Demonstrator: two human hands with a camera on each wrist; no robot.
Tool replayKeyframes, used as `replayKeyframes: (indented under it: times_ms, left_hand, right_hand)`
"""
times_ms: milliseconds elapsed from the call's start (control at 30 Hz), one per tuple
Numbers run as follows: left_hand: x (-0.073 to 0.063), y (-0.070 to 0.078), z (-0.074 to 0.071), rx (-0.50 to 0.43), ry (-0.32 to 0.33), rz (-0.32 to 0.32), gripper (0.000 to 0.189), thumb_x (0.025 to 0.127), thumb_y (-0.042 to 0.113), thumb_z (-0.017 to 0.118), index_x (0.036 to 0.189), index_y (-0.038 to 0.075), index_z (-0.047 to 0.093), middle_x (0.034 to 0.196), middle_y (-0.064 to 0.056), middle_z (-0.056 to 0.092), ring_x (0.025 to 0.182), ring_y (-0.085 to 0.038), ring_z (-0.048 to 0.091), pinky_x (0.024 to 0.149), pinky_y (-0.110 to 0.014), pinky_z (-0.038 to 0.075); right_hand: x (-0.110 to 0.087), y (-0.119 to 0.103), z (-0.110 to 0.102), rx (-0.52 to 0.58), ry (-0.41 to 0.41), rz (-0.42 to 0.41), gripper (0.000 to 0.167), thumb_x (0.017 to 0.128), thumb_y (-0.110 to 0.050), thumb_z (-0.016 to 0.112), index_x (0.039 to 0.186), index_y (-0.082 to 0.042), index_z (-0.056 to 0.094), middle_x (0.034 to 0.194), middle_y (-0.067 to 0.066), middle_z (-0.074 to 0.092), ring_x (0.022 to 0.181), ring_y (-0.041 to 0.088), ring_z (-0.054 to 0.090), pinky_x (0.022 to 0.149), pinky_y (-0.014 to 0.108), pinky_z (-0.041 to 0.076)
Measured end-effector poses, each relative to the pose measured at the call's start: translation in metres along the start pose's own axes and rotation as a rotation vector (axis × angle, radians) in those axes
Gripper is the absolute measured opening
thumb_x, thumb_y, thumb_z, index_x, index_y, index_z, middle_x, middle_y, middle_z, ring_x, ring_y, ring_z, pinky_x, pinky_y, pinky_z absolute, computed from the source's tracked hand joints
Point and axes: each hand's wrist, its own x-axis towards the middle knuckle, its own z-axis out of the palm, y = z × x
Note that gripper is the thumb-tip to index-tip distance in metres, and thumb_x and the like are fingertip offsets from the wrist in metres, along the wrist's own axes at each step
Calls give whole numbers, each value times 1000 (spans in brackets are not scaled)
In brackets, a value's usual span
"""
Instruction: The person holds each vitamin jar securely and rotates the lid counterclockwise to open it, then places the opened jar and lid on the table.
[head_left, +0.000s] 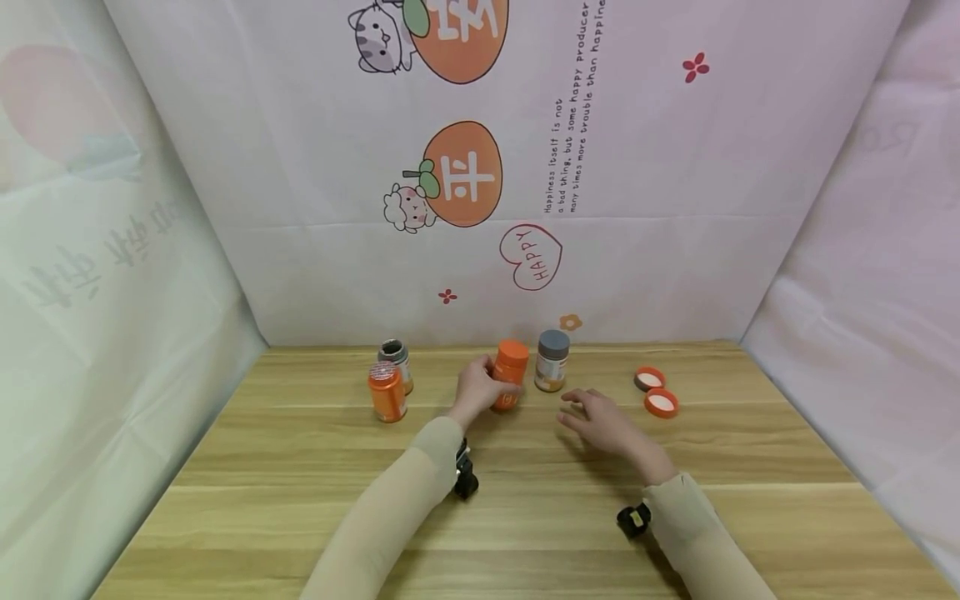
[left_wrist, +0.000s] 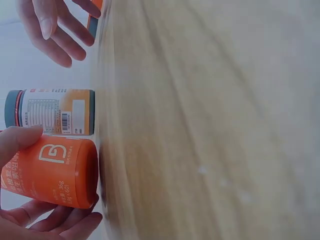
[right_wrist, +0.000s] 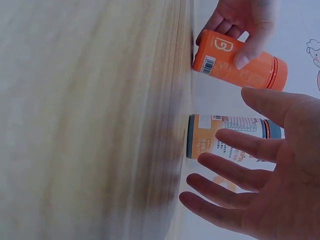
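My left hand (head_left: pixel 477 390) grips an orange bottle (head_left: pixel 512 372) with an orange cap, thumb on one side and fingers round the other. The bottle leans slightly, its base close over the wooden table in the left wrist view. Just right of it stands a bottle with a grey cap (head_left: pixel 552 360), upright, with a white and orange label (left_wrist: pixel 60 111). My right hand (head_left: pixel 600 422) hovers to the right of that bottle, fingers spread and holding nothing. In the right wrist view its fingers (right_wrist: pixel 240 170) overlap the grey-capped bottle.
On the left stand two uncapped bottles, an orange one (head_left: pixel 387 393) with a silvery top and a grey-necked one (head_left: pixel 395 360) behind it. Two caps (head_left: pixel 649 379) (head_left: pixel 661 403) lie at the right, white insides up. A printed white cloth (head_left: pixel 337 275) hangs behind the table (head_left: pixel 547 517).
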Motion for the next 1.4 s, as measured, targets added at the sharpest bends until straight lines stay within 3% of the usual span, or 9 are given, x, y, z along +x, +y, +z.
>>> replayKeyframes:
  times_ms: [500, 833, 1067, 1400]
  left_hand:
    - [-19, 3, -2, 4, -42, 45, 42, 66, 25, 85, 88, 9, 53, 86, -4, 62, 76, -16, 56, 67, -30, 47]
    - [-31, 3, -5, 15, -47, 56, 43, 68, 24, 84, 95, 9, 54, 91, -4, 63, 81, -15, 57, 71, -31, 49]
    - [-40, 3, -9, -7, -64, 65, 45, 68, 23, 84, 100, 8, 55, 94, -6, 63, 83, -16, 58, 73, -32, 49]
    - [-52, 8, -11, -12, -111, 72, 49, 71, 27, 83, 109, 6, 59, 99, -7, 63, 86, -17, 60, 74, -32, 51]
  right_hand:
    - [1, -1, 3, 24, 40, -12, 52, 95, -38, 53, 131, -1, 51, 131, 24, 52, 120, 41, 50, 97, 55, 42]
    - [1, -3, 6, 26, 56, -19, 47, 96, -34, 54, 130, -1, 52, 130, 23, 53, 116, 40, 53, 94, 54, 44]
    - [-3, -6, 6, 58, 53, -24, 58, 95, -47, 50, 132, -4, 51, 131, 19, 54, 117, 40, 53, 93, 53, 45]
    - [-7, -13, 4, 123, 72, -39, 51, 96, -36, 54, 133, -2, 50, 132, 20, 53, 118, 41, 52, 93, 54, 45]
